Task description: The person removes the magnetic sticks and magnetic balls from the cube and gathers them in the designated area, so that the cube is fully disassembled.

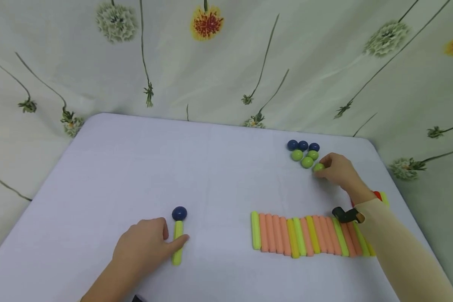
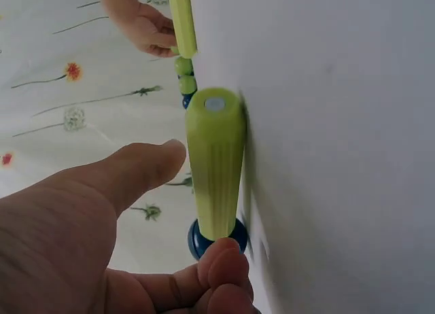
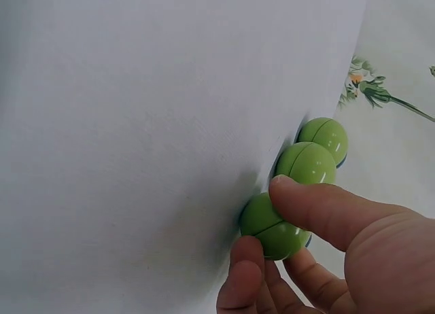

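On the white table at front left lies a yellow-green stick (image 1: 178,230) with a dark blue ball (image 1: 179,213) at its far end. My left hand (image 1: 145,243) is beside it, thumb and fingers on either side of the stick. In the left wrist view the thumb (image 2: 153,168) stands apart from the stick, and the fingertips are near the ball end. Farther back at right, my right hand (image 1: 339,171) pinches a green ball (image 3: 268,222) between thumb and fingers, low over the table. Several other green balls (image 1: 307,162) and dark blue balls (image 1: 303,145) sit just beyond it.
A long row of salmon, yellow and yellow-green sticks (image 1: 278,235) lies side by side at front right. More sticks, red and yellow-green (image 1: 384,199), show partly behind the right forearm. A flower-patterned cloth (image 1: 226,63) hangs behind the table's back edge.
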`<state>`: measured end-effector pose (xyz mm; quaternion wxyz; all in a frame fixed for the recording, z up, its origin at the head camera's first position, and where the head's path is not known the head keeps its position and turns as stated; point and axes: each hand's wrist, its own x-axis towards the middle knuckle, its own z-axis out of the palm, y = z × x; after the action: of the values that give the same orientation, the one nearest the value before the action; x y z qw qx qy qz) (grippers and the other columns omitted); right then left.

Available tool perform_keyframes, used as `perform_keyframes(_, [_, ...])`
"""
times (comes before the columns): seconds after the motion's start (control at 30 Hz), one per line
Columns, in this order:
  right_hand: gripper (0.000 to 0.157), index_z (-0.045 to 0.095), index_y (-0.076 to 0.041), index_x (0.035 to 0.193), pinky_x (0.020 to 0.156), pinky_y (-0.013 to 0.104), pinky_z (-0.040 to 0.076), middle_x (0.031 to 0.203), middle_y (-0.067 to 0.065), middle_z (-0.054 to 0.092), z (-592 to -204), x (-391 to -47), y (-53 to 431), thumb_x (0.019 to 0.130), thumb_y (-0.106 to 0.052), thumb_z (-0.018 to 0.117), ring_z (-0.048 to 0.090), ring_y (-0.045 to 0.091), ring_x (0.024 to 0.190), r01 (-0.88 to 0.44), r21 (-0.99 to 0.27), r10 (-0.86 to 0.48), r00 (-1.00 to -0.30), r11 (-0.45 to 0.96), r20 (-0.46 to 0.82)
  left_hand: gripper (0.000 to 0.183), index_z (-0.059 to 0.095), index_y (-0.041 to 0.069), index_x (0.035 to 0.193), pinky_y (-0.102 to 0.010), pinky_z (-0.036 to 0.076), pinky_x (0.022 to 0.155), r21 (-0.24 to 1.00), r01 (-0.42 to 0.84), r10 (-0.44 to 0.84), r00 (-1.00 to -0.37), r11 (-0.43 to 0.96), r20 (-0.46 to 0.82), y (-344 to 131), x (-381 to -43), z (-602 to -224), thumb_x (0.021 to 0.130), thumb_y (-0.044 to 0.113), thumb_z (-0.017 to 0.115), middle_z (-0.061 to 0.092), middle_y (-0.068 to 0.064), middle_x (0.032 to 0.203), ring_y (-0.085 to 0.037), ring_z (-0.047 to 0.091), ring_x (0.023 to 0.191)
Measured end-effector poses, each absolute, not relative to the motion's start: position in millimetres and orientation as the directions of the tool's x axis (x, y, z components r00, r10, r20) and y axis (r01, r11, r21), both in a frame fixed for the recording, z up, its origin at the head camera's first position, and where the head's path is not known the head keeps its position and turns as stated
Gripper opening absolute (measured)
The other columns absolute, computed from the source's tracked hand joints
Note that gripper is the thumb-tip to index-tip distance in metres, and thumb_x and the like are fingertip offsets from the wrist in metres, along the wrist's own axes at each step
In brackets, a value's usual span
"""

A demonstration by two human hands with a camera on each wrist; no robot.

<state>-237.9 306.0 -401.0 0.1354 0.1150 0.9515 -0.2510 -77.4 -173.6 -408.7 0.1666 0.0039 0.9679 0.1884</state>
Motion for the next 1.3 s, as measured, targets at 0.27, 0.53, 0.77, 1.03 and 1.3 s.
perform_keyframes(0.27, [0.052,0.048,0.005,0.124,0.085,0.051,0.048,0.121,0.024,0.049,-404.4,-243.8,310.1,0.087,-0.022,0.072,0.049,0.039,0.103,0.276,-0.454,0.161,-0.948,0.847,-0.275,0.034,0.058,0.016,0.068,-0.03,0.034,0.047,0.391,-0.03,0.092,-0.952,0.92,-0.291,-167.3,-64.9,-410.1,0.079,0.044,0.075,0.05,0.004,0.058,-0.016,0.044,0.051])
perform_keyframes(0.53, [0.056,0.047,0.004,0.126,0.084,0.05,0.048,0.124,0.026,0.05,-405.0,-243.3,309.9,0.085,-0.023,0.073,0.051,0.04,0.106,0.272,-0.449,0.159,-0.949,0.851,-0.274,0.033,0.054,0.017,0.065,-0.029,0.033,0.047,0.422,-0.025,0.102,-0.956,0.906,-0.276,-167.3,-65.4,-412.8,0.08,0.038,0.075,0.049,0.005,0.056,-0.015,0.043,0.05])
perform_keyframes(0.77, [0.054,0.048,0.005,0.124,0.085,0.051,0.048,0.122,0.026,0.051,-403.4,-243.2,308.3,0.085,-0.023,0.073,0.051,0.041,0.105,0.289,-0.425,0.184,-0.945,0.858,-0.272,0.033,0.053,0.017,0.065,-0.029,0.032,0.047,0.432,-0.015,0.112,-0.957,0.902,-0.269,-168.1,-66.8,-413.3,0.08,0.037,0.075,0.048,0.005,0.056,-0.015,0.043,0.049])
perform_keyframes(1.03, [0.057,0.048,0.005,0.125,0.086,0.053,0.048,0.123,0.026,0.052,-404.7,-242.4,311.5,0.085,-0.025,0.074,0.051,0.041,0.107,0.284,-0.417,0.175,-0.944,0.863,-0.279,0.032,0.054,0.016,0.067,-0.028,0.032,0.046,0.434,-0.022,0.112,-0.953,0.901,-0.281,-166.9,-67.3,-413.7,0.08,0.036,0.075,0.049,0.005,0.055,-0.015,0.043,0.048])
perform_keyframes(1.3, [0.06,0.046,0.005,0.128,0.086,0.054,0.048,0.123,0.028,0.05,-402.4,-239.8,312.8,0.086,-0.027,0.073,0.051,0.043,0.106,0.283,-0.399,0.174,-0.942,0.872,-0.288,0.03,0.056,0.016,0.068,-0.028,0.034,0.046,0.449,-0.026,0.107,-0.957,0.893,-0.27,-166.2,-66.5,-413.9,0.08,0.035,0.075,0.05,0.006,0.056,-0.014,0.044,0.049])
